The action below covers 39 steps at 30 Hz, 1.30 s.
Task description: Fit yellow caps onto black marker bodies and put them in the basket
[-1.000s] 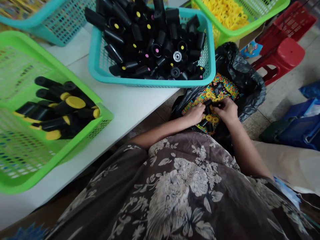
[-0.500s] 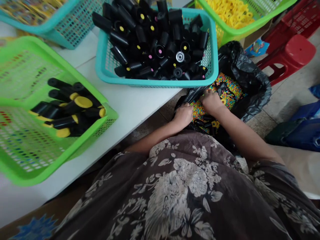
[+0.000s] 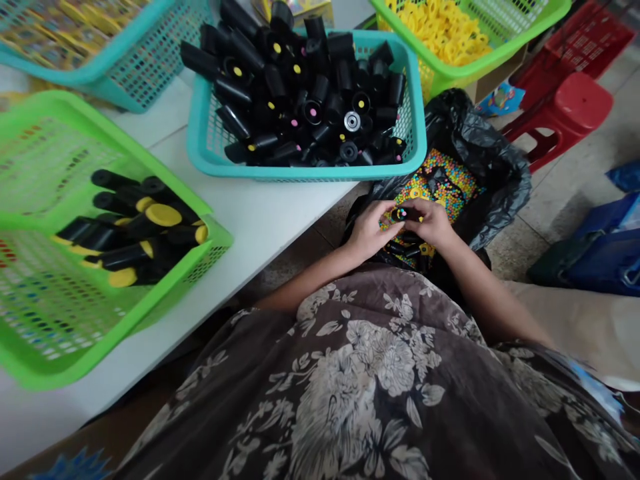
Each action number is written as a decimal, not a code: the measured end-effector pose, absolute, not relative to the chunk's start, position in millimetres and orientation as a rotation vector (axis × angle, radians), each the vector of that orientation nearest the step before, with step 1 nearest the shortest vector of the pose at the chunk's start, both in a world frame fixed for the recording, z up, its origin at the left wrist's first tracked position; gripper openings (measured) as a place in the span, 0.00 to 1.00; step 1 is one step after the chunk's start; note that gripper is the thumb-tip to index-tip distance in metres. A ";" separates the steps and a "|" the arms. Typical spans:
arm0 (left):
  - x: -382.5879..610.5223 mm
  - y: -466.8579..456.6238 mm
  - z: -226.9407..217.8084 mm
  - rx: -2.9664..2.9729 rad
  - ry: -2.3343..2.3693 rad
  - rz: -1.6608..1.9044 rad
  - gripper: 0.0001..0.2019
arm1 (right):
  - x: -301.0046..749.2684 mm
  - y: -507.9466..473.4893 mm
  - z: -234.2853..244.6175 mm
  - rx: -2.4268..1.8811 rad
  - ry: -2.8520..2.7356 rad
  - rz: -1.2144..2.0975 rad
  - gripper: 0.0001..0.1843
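Observation:
My left hand and my right hand meet over my lap, and their fingertips hold a short black plastic tube with a yellow centre in its end. Below them, a black plastic bag holds a mass of small multicoloured beads. Several more black tubes and yellow discs lie in the bag close under my hands. A teal plastic basket piled with black tubes stands on the white table just beyond my hands.
A green basket of black tubes with yellow caps sits tilted on the white table at left. Behind are a teal basket and a green basket of yellow parts. A red stool and blue bags stand on the tiled floor at right.
My hands have come together from their spread positions over the bag, and both now hold the black tube. The view has shifted slightly.

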State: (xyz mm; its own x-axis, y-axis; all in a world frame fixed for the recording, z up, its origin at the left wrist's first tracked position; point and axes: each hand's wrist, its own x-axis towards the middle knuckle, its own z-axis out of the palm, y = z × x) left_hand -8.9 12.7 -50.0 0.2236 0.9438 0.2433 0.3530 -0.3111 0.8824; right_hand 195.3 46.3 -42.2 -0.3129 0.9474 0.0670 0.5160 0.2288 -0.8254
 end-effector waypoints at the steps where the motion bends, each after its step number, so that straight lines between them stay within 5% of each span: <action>1: -6.4 12.9 -53.1 1.736 1.126 1.120 0.18 | 194.0 40.5 -43.5 -1.318 -1.873 0.973 0.17; 18: -1.8 8.6 -74.6 1.194 1.034 1.154 0.22 | 194.2 97.4 -27.5 -1.966 -2.435 0.193 0.14; 21: -3.8 9.9 -75.6 1.200 1.016 1.168 0.23 | 197.7 83.2 -23.0 -1.853 -2.194 0.349 0.14; 28: 2.4 11.3 -71.8 1.226 0.996 1.145 0.22 | 189.8 26.2 -8.2 -1.322 -1.390 1.468 0.25; 39: 9.3 7.9 -54.8 1.148 1.012 1.039 0.22 | 172.7 16.4 -11.4 -1.397 -1.038 1.511 0.22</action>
State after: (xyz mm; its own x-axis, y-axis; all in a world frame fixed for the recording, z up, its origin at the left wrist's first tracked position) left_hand 9.3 7.9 -54.8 0.2156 0.9731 -0.0811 -0.1073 0.1062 0.9885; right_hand 172.7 16.4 -11.4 -0.0561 0.9426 -0.3292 -0.0309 -0.3312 -0.9431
